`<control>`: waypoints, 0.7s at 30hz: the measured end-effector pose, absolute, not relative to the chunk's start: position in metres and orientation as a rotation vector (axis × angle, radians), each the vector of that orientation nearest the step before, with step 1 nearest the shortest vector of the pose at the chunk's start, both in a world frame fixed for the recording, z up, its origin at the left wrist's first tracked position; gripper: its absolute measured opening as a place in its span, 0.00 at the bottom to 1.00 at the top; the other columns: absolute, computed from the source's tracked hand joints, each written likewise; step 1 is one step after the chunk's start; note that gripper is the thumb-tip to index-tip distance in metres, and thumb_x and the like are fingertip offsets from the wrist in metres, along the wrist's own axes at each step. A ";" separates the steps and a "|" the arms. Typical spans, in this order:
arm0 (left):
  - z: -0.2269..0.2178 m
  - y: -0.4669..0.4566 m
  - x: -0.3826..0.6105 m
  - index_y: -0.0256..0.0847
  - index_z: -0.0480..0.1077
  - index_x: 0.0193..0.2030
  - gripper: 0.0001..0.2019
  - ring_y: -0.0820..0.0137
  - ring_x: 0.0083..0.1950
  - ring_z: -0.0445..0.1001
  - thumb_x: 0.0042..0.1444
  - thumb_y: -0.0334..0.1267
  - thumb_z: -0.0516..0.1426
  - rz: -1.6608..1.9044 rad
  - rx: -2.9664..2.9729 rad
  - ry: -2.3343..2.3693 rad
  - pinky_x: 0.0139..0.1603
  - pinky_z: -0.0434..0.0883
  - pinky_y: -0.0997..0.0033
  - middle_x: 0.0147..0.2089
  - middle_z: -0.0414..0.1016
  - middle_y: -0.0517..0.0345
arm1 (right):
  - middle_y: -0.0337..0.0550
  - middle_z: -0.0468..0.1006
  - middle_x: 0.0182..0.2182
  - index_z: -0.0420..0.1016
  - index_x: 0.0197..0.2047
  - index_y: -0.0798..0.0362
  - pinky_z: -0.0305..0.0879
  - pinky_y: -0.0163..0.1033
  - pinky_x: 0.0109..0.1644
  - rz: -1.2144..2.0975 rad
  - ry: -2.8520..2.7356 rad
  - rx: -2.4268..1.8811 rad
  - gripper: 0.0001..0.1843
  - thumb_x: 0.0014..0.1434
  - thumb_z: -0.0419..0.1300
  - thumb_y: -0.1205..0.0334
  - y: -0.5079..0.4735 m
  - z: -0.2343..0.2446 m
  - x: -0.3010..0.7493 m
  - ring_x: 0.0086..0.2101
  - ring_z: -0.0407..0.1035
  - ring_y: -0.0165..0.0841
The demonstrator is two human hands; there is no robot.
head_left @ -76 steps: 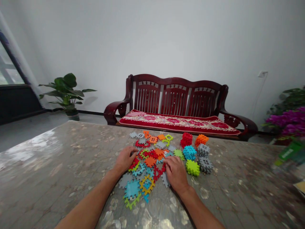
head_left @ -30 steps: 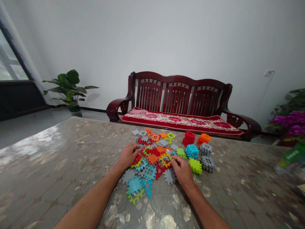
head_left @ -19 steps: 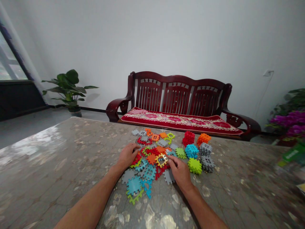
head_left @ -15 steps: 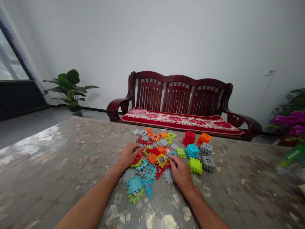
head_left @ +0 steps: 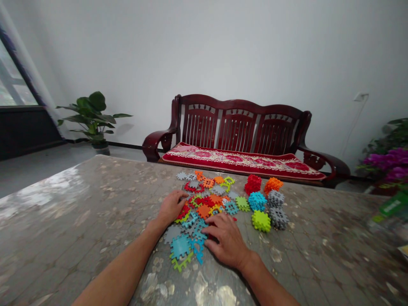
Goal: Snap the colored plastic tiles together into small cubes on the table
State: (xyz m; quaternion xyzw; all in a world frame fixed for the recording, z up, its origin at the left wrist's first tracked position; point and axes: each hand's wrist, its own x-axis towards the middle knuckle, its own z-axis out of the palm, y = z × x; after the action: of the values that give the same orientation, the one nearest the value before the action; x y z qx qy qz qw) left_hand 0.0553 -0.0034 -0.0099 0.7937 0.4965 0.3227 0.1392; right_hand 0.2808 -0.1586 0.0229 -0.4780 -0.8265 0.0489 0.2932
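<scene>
Left hand (head_left: 172,207) lies palm down on the left edge of the pile of flat tiles (head_left: 208,199) — fingers loosely stretched over red and green pieces, nothing pinched that shows. Right hand (head_left: 225,243) lies palm down on the near side of the same pile, its fingers (head_left: 213,224) spread wide and flat, tips on grey and blue pieces. It rests on them rather than grips; whether a piece is tucked under the palm cannot be told. The pile sits on the marbled table (head_left: 79,212), between the two hands and beyond them. Just left of the right hand lies a blue tile (head_left: 179,246), with a green frame tile (head_left: 178,264) at its near edge and a grey tile (head_left: 171,233) close by the left wrist. To the right of the pile, built cubes stand in pairs — red cube (head_left: 253,184) and orange cube (head_left: 273,185) farthest, blue cube (head_left: 256,200) and grey cube (head_left: 275,198) in the middle, green cube (head_left: 261,220) and a second grey cube (head_left: 279,217) nearest. The green cube is near the right hand, not touching. Behind the table stands a dark wooden bench (head_left: 242,127) with a red cushion, a potted plant (head_left: 91,117) to its left.
</scene>
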 end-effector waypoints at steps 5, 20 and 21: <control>-0.011 -0.001 0.054 0.40 0.78 0.45 0.13 0.62 0.51 0.76 0.58 0.36 0.53 0.913 2.297 1.431 0.57 0.70 0.61 0.48 0.80 0.50 | 0.37 0.76 0.46 0.75 0.40 0.46 0.55 0.44 0.54 0.093 -2.185 -1.313 0.13 0.53 0.63 0.71 -0.157 0.021 0.286 0.48 0.65 0.36; -0.007 -0.003 0.056 0.41 0.79 0.43 0.12 0.62 0.51 0.76 0.57 0.35 0.54 0.919 2.282 1.443 0.57 0.70 0.62 0.47 0.81 0.51 | 0.39 0.76 0.43 0.71 0.43 0.48 0.53 0.44 0.51 0.048 -2.169 -1.523 0.14 0.54 0.67 0.58 -0.160 0.028 0.280 0.46 0.63 0.38; -0.007 -0.004 0.056 0.42 0.79 0.43 0.12 0.62 0.51 0.76 0.57 0.35 0.55 0.916 2.275 1.449 0.57 0.71 0.62 0.47 0.81 0.51 | 0.39 0.76 0.43 0.71 0.42 0.48 0.53 0.44 0.51 0.050 -2.167 -1.529 0.12 0.55 0.66 0.58 -0.160 0.028 0.280 0.45 0.63 0.38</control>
State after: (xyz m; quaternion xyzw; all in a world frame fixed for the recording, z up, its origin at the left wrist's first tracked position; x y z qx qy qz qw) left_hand 0.0557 -0.0036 -0.0068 0.7902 0.5031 0.3182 0.1459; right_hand 0.2801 -0.1598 0.0282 -0.5591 -0.7927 0.0184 0.2421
